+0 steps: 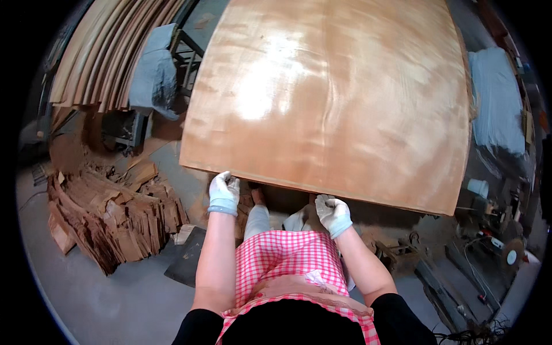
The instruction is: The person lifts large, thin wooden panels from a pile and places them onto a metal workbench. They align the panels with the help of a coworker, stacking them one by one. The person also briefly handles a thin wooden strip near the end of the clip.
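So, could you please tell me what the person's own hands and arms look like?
The left hand and right hand wear whitish gloves with pale bluish cuffs; the left cuff ends in a darker grey-blue band. The forearms are bare up to black sleeves.

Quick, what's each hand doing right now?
Left hand: closed on the near edge of the wooden sheet.
Right hand: curled at that edge; whether holding can't be told.
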### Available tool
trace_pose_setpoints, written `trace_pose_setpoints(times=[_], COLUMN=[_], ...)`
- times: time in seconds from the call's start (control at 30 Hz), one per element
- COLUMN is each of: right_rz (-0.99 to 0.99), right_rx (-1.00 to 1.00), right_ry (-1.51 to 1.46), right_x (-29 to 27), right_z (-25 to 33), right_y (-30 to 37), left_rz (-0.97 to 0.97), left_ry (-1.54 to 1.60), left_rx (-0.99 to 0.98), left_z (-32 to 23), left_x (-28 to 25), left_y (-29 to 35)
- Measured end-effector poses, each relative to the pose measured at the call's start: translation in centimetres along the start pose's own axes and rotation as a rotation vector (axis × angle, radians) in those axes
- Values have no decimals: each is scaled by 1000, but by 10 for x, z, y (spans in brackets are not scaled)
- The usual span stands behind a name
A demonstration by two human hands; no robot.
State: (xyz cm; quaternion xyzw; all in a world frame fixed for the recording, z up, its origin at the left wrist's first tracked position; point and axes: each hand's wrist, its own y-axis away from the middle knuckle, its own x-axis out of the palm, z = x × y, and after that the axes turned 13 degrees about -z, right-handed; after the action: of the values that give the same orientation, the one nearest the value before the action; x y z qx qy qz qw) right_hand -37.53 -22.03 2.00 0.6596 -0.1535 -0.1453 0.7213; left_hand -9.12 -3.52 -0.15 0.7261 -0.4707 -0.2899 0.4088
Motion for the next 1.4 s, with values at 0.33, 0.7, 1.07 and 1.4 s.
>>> trace_pose_setpoints(times=[0.33, 0.7, 1.07, 1.4], right_rz=[238, 697, 824, 1000], right_rx=[-77, -2091, -2114, -1858], right_ry=[613, 2049, 2236, 2019], right_x=[50, 170, 182, 189], right_z=[-20, -127, -121, -104], right_y=[80, 49, 51, 73], left_rz=[94, 201, 77, 139], left_ry=[-234, 100, 232, 236], left_rx=[129, 73, 72, 5], left_z=[4, 6, 17, 25], left_x=[-26, -3, -39, -25], left_y=[-12, 59, 49, 27])
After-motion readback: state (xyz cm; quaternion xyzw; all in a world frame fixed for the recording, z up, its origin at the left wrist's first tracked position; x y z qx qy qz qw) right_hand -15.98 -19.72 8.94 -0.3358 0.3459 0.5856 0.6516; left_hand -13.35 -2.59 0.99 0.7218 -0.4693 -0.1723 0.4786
